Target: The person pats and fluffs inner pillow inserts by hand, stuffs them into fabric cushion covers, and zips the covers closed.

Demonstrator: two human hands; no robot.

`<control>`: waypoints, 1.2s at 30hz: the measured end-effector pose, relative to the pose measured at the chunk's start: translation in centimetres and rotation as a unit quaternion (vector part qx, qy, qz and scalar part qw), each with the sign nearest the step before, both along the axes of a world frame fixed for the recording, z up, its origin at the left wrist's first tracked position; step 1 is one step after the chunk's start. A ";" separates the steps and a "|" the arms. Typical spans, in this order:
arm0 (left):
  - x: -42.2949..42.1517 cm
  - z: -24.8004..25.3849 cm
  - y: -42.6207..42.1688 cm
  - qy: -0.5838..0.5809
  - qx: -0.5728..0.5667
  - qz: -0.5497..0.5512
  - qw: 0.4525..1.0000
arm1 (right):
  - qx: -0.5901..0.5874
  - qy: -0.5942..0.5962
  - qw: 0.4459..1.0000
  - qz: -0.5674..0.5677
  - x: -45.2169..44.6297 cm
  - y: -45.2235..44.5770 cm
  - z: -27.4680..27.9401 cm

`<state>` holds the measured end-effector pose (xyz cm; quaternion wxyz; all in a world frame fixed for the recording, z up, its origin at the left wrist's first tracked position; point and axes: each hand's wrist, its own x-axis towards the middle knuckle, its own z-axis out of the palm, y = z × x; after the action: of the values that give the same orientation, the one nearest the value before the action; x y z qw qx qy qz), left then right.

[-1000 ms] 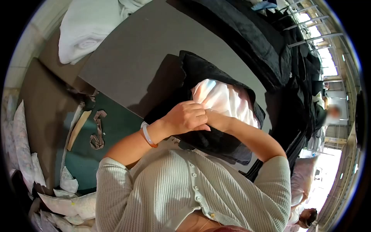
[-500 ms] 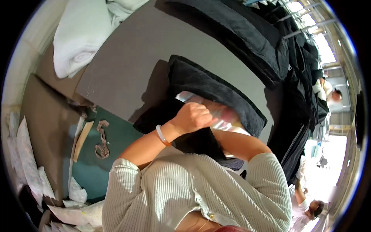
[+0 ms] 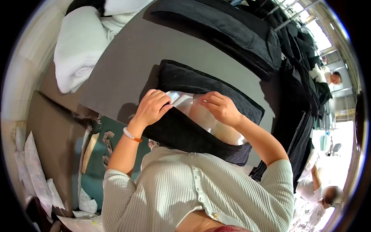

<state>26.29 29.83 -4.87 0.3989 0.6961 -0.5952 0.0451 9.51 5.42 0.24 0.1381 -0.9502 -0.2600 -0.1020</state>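
Head view: we've got the black cover (image 3: 185,133) lying flat on the grey bench (image 3: 127,50), right in front of our ribbed top (image 3: 166,185), w/ its long slit open & a shiny pale insert (image 3: 210,120) showing btwn the two edges. Our L hand (image 3: 151,107) is at the slit's L end, grip closed on the black cover's edge, thumb & fingertips together. Our R hand (image 3: 221,109) is over the insert near the slit's upper edge, fingers bent & bunched; can't tell if that grip has fabric or not. Bracelet (image 3: 132,135) on our L wrist. Far side of bench: folded black fabric (image 3: 228,29). White roll (image 3: 79,50) upper L. Co-worker (image 3: 320,199) lower R, well apart from us.
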 end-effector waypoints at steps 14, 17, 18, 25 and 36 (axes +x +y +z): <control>-0.1 -3.7 3.0 0.221 0.053 0.092 0.969 | 0.112 0.058 0.941 -0.313 4.9 3.5 -2.5; -0.1 -4.4 3.0 0.193 0.071 0.082 0.975 | 0.115 0.044 0.933 -0.338 4.8 4.2 -3.4; -0.3 -4.7 3.0 0.194 0.073 0.081 0.975 | 0.123 0.037 0.934 -0.333 4.5 4.0 -3.5; 0.1 -3.9 0.3 0.153 0.056 0.188 0.968 | 0.105 0.020 0.948 -0.300 1.7 4.8 -1.8; -11.2 5.4 -12.9 -0.030 0.032 -0.205 0.978 | 0.166 -0.084 0.838 -0.513 -18.4 7.3 -2.0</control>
<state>15.08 16.95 0.56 0.3592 0.5703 -0.7379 -0.0353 -8.88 12.73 -1.78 0.1991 -0.8984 0.2747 -0.2788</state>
